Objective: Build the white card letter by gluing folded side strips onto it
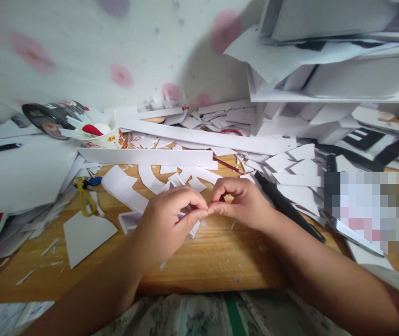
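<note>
Over the wooden table, my left hand (173, 221) and my right hand (243, 200) meet, thumb and forefinger of each pinched together with the fingertips touching. Whatever lies between the fingertips is too small or hidden to make out. Under and behind my left hand are cut white board pieces, among them a curved strip (150, 179) and a small box-like piece (129, 221). To the left lies a flat white offcut (89, 235) with a key ring on a yellow strap (85, 200) above it. A black-handled tool (286, 205) rests beside my right forearm.
Long white strips (147, 157) lie across the back of the table. A paper cup (105, 137) with utensils stands at the back left, near a dark tub (51, 119). Stacked white sheets (17, 172) fill the left. Several offcuts (300, 163) and a phone-like device (360, 238) are on the right, below a loaded shelf (325, 99).
</note>
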Tool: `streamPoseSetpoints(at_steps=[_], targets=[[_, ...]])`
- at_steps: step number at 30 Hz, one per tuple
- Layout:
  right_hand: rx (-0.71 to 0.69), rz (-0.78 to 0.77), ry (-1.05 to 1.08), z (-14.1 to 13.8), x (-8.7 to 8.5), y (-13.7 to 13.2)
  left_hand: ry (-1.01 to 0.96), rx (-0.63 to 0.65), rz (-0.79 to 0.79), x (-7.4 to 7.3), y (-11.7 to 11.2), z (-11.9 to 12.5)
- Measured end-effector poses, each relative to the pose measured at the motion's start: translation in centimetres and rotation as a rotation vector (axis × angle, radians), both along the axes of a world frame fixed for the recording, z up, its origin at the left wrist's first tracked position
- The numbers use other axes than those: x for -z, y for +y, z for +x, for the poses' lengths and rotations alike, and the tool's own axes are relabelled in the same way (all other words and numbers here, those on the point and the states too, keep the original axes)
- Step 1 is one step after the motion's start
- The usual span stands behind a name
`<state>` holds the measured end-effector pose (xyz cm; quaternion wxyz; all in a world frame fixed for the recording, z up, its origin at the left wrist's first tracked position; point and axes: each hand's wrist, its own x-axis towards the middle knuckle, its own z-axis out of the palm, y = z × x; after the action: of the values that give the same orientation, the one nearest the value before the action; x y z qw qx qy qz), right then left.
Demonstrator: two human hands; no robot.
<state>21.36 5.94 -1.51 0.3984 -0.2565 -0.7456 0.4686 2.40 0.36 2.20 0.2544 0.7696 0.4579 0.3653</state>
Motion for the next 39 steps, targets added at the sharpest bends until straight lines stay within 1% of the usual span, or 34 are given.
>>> streamPoseSetpoints(at_steps=[3, 5, 9, 12, 14, 16, 18, 21, 24, 29, 33, 37, 39], targets=[[-0.006, 0.04, -0.022, 0.1, 0.0, 0.0, 0.032, 0.034, -0.028, 0.0, 0.2, -0.2], [0.004, 0.068, -0.033, 0.1, 0.0, 0.0, 0.08, 0.038, -0.016, 0.0, 0.1, -0.2], [0.015, 0.093, -0.048, 0.1, 0.1, 0.0, 0.169, 0.029, 0.029, 0.3, -0.2, -0.1], [0.0, 0.102, -0.042, 0.0, 0.2, -0.1, 0.192, 0.021, 0.062, 0.6, -0.3, 0.0], [-0.018, 0.109, -0.029, 0.0, 0.1, -0.2, 0.2, -0.011, 0.074, 0.7, -0.1, 0.0], [-0.029, 0.106, -0.02, 0.0, 0.0, -0.3, 0.178, -0.042, 0.056, 0.8, 0.0, -0.1], [-0.024, 0.091, -0.024, 0.0, -0.1, -0.3, 0.112, -0.05, -0.003, 0.7, 0.2, -0.2], [0.003, 0.082, -0.023, 0.1, -0.4, -0.3, -0.005, -0.03, -0.104, 0.6, 0.3, -0.2], [0.018, 0.096, -0.001, 0.2, -0.4, -0.2, -0.041, -0.006, -0.122, 0.4, 0.2, -0.2], [0.028, 0.089, 0.001, 0.2, -0.3, -0.1, -0.029, 0.025, -0.011, 0.0, 0.1, 0.1], [0.063, 0.098, -0.023, 0.1, -0.2, 0.0, 0.006, 0.039, 0.131, 0.3, 0.2, 0.1], [0.113, 0.168, -0.064, 0.1, 0.0, 0.0, 0.091, 0.002, 0.285, 0.9, 0.2, 0.1], [0.119, 0.22, -0.074, 0.0, 0.0, -0.1, 0.149, -0.006, 0.311, 1.0, 0.2, 0.2]])
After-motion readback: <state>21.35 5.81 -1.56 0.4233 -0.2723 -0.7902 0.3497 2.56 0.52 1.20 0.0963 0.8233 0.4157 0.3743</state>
